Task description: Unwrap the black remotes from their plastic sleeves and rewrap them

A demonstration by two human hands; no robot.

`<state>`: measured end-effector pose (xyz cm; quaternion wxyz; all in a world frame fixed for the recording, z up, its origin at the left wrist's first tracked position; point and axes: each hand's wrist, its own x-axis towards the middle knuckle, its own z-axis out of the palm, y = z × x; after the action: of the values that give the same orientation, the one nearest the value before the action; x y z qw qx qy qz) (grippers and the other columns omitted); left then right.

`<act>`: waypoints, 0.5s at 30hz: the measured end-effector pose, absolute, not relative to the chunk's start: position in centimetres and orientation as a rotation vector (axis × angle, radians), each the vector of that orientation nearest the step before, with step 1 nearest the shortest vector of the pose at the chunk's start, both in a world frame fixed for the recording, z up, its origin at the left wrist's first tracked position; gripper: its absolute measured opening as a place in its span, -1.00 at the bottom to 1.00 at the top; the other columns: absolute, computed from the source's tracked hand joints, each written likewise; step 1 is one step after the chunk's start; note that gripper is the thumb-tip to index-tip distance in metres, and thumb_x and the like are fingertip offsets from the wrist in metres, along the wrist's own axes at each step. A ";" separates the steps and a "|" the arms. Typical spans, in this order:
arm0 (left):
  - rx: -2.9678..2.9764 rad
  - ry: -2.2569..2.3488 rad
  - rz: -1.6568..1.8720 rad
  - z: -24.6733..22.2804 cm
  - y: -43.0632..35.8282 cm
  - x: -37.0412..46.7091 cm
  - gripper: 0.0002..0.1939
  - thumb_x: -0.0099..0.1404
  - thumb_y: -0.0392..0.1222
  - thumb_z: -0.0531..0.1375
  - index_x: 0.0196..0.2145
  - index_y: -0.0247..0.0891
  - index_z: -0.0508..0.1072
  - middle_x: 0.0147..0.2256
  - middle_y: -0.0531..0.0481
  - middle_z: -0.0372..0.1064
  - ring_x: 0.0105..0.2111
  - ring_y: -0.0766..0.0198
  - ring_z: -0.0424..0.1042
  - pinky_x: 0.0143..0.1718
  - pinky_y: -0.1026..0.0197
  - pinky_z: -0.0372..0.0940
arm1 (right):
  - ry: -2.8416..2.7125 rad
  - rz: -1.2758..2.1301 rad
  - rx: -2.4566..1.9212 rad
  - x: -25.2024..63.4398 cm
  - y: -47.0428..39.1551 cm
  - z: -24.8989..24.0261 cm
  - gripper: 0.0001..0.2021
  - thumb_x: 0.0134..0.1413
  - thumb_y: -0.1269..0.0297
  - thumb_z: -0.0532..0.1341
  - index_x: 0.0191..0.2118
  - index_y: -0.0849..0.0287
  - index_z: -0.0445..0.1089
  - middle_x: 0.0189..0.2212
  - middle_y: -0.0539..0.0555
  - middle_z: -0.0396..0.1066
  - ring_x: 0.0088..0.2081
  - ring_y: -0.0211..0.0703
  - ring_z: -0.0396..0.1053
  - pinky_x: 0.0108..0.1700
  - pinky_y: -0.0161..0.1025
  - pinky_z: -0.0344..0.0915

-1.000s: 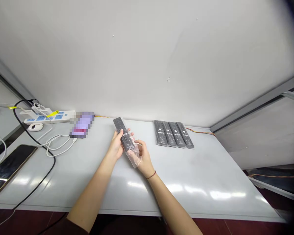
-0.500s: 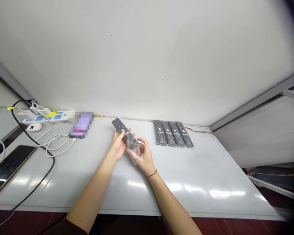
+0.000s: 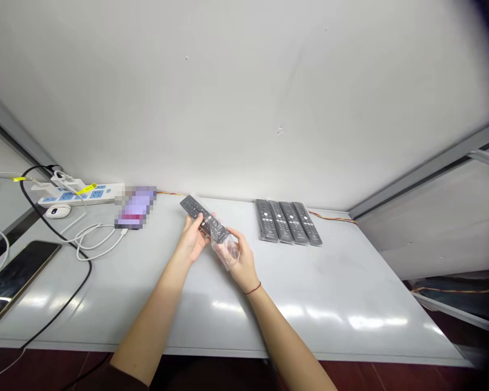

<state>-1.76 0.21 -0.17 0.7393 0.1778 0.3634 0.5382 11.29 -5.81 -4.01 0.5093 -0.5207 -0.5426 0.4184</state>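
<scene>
Above the table I hold a black remote control (image 3: 208, 220) in a clear plastic sleeve (image 3: 227, 252), tilted with its far end to the left. My left hand (image 3: 193, 239) grips its middle, thumb on the button face and fingers beneath. My right hand (image 3: 241, 260) is closed around the near end, where loose plastic hangs past the remote; some of its fingers are behind the film. To the right, several more sleeved remote controls (image 3: 287, 222) lie side by side on the table, buttons up.
On the grey table (image 3: 330, 293) at left are a power strip (image 3: 114, 191), a blurred-out phone (image 3: 135, 209) on a white cable (image 3: 101, 255), a white earbud case (image 3: 58, 211) and a dark phone (image 3: 18, 277). A black cable (image 3: 87, 274) crosses there. A white wall (image 3: 236, 108) stands behind.
The held remote has shifted slightly left and turned a little flatter. My left hand has moved slightly left with it, while my right hand stays on the plastic end.
</scene>
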 end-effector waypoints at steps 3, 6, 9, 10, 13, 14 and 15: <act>0.410 0.817 1.198 -0.3 0.6 -2.5 -0.74 0.27 -0.22 0.13 -0.08 -0.08 0.24 -0.20 -0.02 0.46 -0.35 0.23 0.50 -0.43 0.24 0.38 | -1.275 1.044 -1.229 11.3 -5.8 -3.9 -0.63 0.07 0.09 0.20 -0.02 0.11 0.30 -0.28 0.12 0.44 -0.43 -0.13 0.39 -0.40 -0.20 0.35; 0.424 0.840 1.209 -0.5 0.9 -3.2 -0.76 0.25 -0.23 0.14 -0.11 -0.09 0.26 -0.21 -0.02 0.46 -0.35 0.25 0.49 -0.43 0.24 0.38 | -1.220 1.058 -1.230 11.5 -5.7 -3.8 -0.67 0.09 0.08 0.16 -0.08 0.14 0.33 -0.36 0.09 0.41 -0.47 -0.15 0.34 -0.44 -0.21 0.32; 0.448 0.886 1.211 -0.8 1.3 -3.8 -0.74 0.24 -0.23 0.14 -0.10 -0.08 0.27 -0.20 -0.02 0.46 -0.34 0.24 0.49 -0.43 0.23 0.38 | -1.157 1.099 -1.225 12.0 -5.4 -3.8 -0.71 0.12 0.09 0.09 -0.11 0.14 0.30 -0.44 0.06 0.38 -0.50 -0.17 0.31 -0.45 -0.21 0.32; 0.462 0.908 1.208 -0.8 1.4 -4.0 -0.72 0.24 -0.23 0.15 -0.08 -0.08 0.26 -0.20 -0.02 0.46 -0.34 0.23 0.49 -0.44 0.23 0.38 | -1.138 1.137 -1.218 12.2 -5.3 -3.8 -0.71 0.13 0.09 0.06 -0.11 0.14 0.28 -0.45 0.05 0.38 -0.51 -0.18 0.31 -0.45 -0.22 0.32; 0.535 0.980 1.176 -0.8 1.5 -4.6 -0.65 0.23 -0.20 0.17 -0.03 -0.07 0.24 -0.20 -0.02 0.46 -0.37 0.26 0.49 -0.44 0.24 0.37 | -1.121 1.293 -1.170 12.9 -5.0 -3.4 -0.67 0.16 0.05 -0.02 -0.05 0.10 0.21 -0.34 0.08 0.43 -0.47 -0.17 0.36 -0.46 -0.23 0.33; 0.567 0.998 1.158 -0.8 1.5 -4.7 -0.64 0.23 -0.19 0.17 -0.02 -0.08 0.24 -0.20 -0.03 0.46 -0.38 0.27 0.49 -0.44 0.25 0.37 | -1.137 1.346 -1.146 13.0 -5.0 -3.3 -0.65 0.17 0.03 -0.02 -0.03 0.09 0.22 -0.25 0.11 0.44 -0.39 -0.14 0.39 -0.42 -0.22 0.34; 0.599 1.010 1.141 -0.8 1.5 -4.7 -0.63 0.23 -0.18 0.18 -0.01 -0.08 0.24 -0.20 -0.03 0.46 -0.39 0.28 0.49 -0.44 0.26 0.37 | -1.156 1.391 -1.123 13.1 -5.0 -3.1 -0.64 0.16 0.01 0.00 -0.03 0.09 0.25 -0.17 0.13 0.43 -0.31 -0.11 0.41 -0.37 -0.20 0.36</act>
<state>-4.70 1.49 -0.79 0.6831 0.2673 0.4504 0.5090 13.12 -5.04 -3.06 0.4849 -0.4611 -0.4750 0.5715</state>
